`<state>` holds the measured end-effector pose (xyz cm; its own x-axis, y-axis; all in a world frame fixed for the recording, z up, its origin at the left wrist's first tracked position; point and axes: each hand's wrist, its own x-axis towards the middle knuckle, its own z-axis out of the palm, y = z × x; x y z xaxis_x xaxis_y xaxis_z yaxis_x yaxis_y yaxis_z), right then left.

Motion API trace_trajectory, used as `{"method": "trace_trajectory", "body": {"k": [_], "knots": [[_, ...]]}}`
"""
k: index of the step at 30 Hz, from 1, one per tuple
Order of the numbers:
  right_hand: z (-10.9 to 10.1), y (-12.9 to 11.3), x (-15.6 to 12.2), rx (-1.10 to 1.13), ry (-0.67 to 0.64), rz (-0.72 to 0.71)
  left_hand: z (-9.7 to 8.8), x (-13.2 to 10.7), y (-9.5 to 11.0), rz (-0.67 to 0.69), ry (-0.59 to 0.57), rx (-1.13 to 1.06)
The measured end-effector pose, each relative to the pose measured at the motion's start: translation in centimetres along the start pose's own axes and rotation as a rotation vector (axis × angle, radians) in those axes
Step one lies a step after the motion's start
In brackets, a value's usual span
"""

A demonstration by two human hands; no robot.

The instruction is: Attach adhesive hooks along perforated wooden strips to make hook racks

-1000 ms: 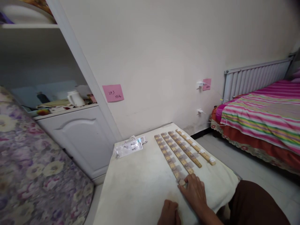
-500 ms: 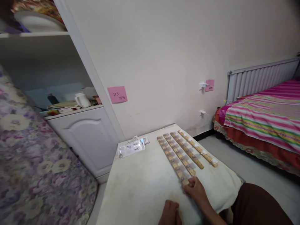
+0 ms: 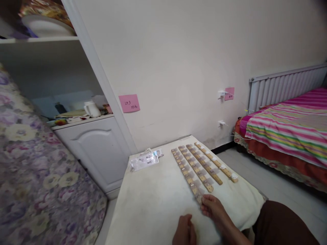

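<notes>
Four narrow wooden strips lie side by side on the cloth-covered table. The leftmost strip (image 3: 187, 175) carries a row of small clear pieces, as do the second strip (image 3: 195, 166) and the third strip (image 3: 204, 163). White round pieces sit along the rightmost strip (image 3: 217, 162). My right hand (image 3: 211, 207) is closed in a pinch at the near end of the leftmost strip, beside a small clear piece (image 3: 198, 198) there; what its fingertips hold is hidden. Close to the table's near side, my left hand (image 3: 184, 230) is curled, with its grip contents hidden.
Clear plastic packets (image 3: 144, 160) lie at the table's far left. Behind stands a wall with a pink note (image 3: 129, 103) and plugs. A white cabinet (image 3: 94, 149) and a floral fabric (image 3: 46, 170) are on the left, a bed (image 3: 286, 119) on the right.
My right hand has drawn slightly to the right of the strip's near end, uncovering the small clear piece there. My left hand has shifted slightly, its thumb more raised.
</notes>
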<state>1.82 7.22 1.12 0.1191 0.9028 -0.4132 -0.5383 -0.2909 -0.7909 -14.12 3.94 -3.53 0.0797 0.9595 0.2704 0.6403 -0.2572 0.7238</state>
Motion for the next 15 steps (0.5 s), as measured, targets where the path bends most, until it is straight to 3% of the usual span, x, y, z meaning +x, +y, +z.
{"method": "trace_trajectory", "body": {"k": [3, 8, 15], "knots": [[0.0, 0.5, 0.3, -0.03, -0.018, 0.006, -0.5, 1.7, 1.6, -0.041, -0.057, -0.107], [-0.2, 1.2, 1.1, -0.069, -0.069, 0.036, -0.7, 4.6, 4.5, -0.07, -0.052, -0.243], [-0.6, 1.4, 1.6, -0.098, -0.105, 0.052, -0.2, 6.2, 4.4, -0.069, -0.033, -0.282]]}}
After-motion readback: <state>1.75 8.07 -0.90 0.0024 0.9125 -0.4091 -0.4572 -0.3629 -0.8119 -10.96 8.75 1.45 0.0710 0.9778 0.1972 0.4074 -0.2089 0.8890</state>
